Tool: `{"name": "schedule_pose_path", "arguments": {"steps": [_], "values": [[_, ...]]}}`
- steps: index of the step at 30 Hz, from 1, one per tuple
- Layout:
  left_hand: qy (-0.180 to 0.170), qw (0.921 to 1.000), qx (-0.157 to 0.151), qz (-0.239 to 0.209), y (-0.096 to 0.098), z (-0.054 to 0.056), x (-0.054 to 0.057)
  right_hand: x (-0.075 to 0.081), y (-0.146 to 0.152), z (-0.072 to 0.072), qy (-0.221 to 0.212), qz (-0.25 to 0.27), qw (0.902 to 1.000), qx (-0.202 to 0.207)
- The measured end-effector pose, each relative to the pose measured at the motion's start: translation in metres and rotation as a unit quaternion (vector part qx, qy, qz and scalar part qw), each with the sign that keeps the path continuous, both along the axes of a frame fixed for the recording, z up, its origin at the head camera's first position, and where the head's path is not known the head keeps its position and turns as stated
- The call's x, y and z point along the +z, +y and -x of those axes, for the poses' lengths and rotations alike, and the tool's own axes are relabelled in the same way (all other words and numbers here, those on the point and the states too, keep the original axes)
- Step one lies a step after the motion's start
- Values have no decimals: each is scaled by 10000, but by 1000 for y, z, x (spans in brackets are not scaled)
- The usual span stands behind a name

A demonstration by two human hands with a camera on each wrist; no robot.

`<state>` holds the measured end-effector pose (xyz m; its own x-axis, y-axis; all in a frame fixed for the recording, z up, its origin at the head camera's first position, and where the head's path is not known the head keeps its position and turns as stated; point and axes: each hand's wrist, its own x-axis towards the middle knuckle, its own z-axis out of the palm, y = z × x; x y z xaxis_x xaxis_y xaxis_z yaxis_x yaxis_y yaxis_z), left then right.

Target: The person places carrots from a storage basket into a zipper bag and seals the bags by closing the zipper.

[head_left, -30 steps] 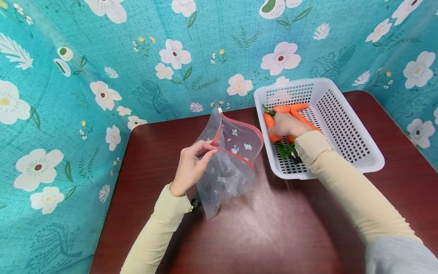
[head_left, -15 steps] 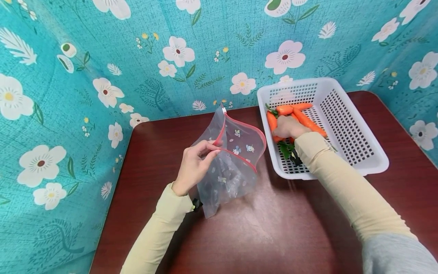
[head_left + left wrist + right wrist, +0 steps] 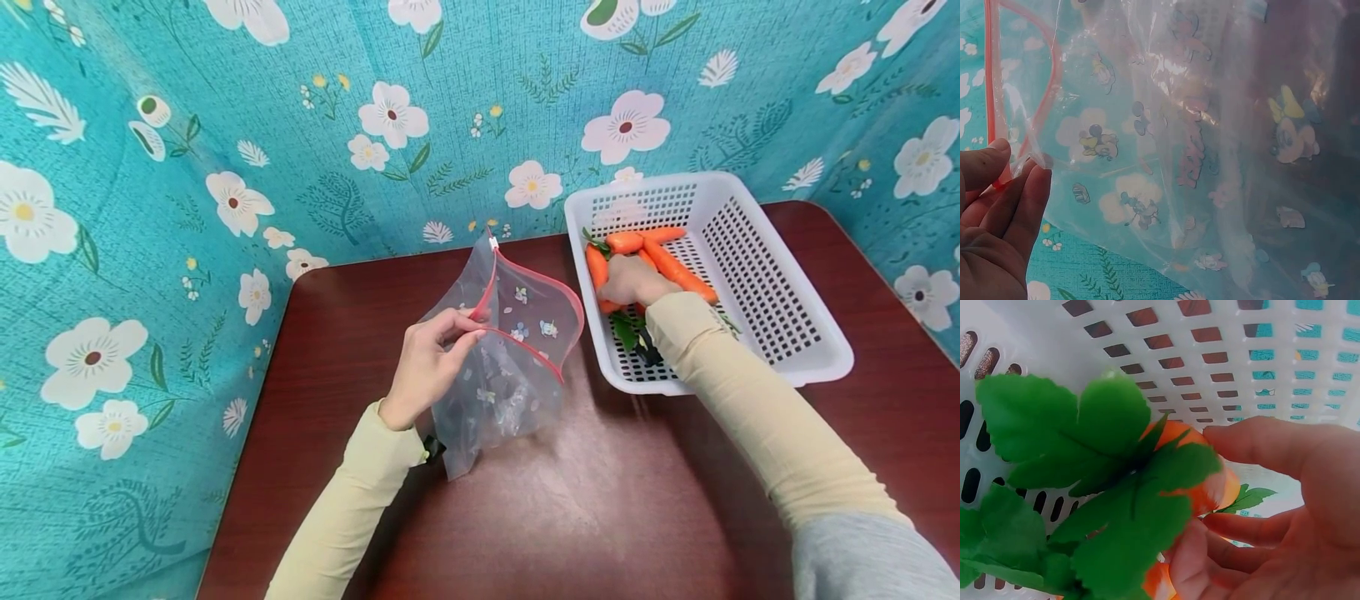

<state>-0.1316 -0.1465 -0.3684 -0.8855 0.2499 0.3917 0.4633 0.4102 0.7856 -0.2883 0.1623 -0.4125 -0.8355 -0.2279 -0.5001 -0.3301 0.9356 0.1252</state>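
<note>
My left hand (image 3: 429, 362) pinches the red-edged mouth of a clear zip bag (image 3: 498, 396) between thumb and fingers. Its mouth gapes toward the basket, with a white slider (image 3: 492, 243) at the far end. Cartoon prints (image 3: 1294, 131) cover the film in the left wrist view. Inside the white plastic basket (image 3: 832, 364), my right hand (image 3: 633, 279) grips a carrot (image 3: 1207, 494) at its leafy end, thumb on one side and fingers on the other. Broad green leaves (image 3: 1141, 512) hide part of that carrot.
Several other carrots, such as the long carrot (image 3: 678, 271), lie in the basket around my right hand. A dark red wooden table (image 3: 600, 508) bears the bag and basket. Behind it hangs a teal flowered cloth (image 3: 465, 75).
Over the last second the whole view has shifted slightly. My right hand has settled a little lower around the carrot, while my left hand keeps its pinch on the bag.
</note>
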Motion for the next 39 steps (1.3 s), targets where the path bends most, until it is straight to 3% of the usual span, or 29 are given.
{"name": "schedule_pose_path", "arguments": {"steps": [1, 3, 5, 13, 19, 22, 25, 28, 33, 39], "values": [[-7, 10000, 0, -11, 0, 0, 0, 8, -4, -8, -156, 730, 9956, -558], [-24, 10000, 8, -28, 1, 0, 0, 13, -5, -15, -356, 2136, 9648, -1493], [-37, 10000, 11, -49, 2, 0, 0, 17, -5, -20, -380, 2519, 9531, -1635], [83, 9999, -14, -102, 3, 0, -1, 25, -1, -26, -399, 3129, 9287, -1951], [57, 9998, -13, -181, 7, -1, 1, 34, 7, -31, -244, 3297, 9250, -1871], [-22, 9998, 48, -175, 10, -4, 7, 40, 9, -34, -146, 3571, 9181, -1713], [-1, 9998, 80, -154, 15, -8, 17, 46, 11, -35, -160, 3880, 9045, -1763], [84, 9998, 69, -158, 18, -11, 24, 52, 13, -38, -109, 3978, 8989, -1833], [224, 9996, 99, -102, 14, -4, 12, 63, 16, -42, 91, 3956, 9018, -1735], [498, 9987, 38, -101, 10, 4, 0, 76, 17, -48, 372, 4329, 8843, -1709]]}}
